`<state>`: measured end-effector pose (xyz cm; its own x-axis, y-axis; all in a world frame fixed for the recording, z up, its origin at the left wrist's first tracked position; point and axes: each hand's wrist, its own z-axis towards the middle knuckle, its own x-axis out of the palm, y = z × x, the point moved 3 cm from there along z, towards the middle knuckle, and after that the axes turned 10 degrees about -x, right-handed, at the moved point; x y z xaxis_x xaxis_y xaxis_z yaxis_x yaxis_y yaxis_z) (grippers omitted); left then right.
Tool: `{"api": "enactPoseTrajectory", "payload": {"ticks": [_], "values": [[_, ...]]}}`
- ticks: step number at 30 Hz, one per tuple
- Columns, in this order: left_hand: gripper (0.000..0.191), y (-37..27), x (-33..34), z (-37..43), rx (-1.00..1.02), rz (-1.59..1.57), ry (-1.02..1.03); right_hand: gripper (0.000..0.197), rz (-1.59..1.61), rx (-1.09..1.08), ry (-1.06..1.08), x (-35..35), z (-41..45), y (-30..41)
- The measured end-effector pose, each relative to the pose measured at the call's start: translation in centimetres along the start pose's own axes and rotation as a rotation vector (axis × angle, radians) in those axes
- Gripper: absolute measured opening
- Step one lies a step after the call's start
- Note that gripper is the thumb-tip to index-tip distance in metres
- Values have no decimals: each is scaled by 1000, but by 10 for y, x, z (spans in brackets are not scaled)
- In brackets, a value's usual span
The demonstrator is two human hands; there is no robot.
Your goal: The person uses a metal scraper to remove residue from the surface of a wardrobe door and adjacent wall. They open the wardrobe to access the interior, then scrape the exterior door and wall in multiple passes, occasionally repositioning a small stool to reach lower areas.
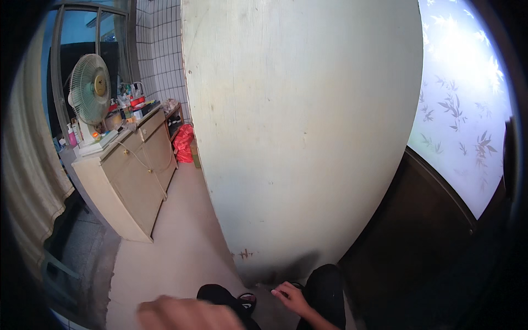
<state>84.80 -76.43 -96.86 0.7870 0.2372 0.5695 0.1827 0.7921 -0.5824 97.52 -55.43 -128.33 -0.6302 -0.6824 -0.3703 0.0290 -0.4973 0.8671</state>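
A tall, pale painted wooden panel [297,136], perhaps a door, stands directly before me, with scuffed, chipped paint near its bottom edge. At the lower edge of the view my left hand [187,313] is blurred and close to the camera; its fingertips cannot be made out. My right hand [291,298] hangs in front of my right knee, close to the foot of the panel, its fingers loosely curled. Whether it holds anything cannot be told. Both my legs are in dark trousers, and a dark sandal [247,303] shows on one foot.
At left, a cream cabinet [119,185] carries a table fan [91,90], bottles and small items, with a cord hanging down its front. A red plastic bag [184,144] lies beyond it. A curtain [29,144] hangs far left. Frosted leaf-patterned glass [458,103] is at right above a dark panel [400,214].
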Motion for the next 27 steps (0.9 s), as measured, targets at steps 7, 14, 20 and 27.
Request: {"api": "enactPoseTrajectory", "payload": {"ticks": [7,14,20,27], "values": [[29,10,-24,56,122,1172,6,14,-50,-435,57,-33,55,54],[31,37,-25,112,-39,1297,197,11,-361,-823,11,-121,185,244],[19,13,-10,168,207,1188,40,11,-390,-957,-12,-138,238,323],[13,14,-14,246,124,1030,48,12,-433,-975,-96,-148,281,349]]}}
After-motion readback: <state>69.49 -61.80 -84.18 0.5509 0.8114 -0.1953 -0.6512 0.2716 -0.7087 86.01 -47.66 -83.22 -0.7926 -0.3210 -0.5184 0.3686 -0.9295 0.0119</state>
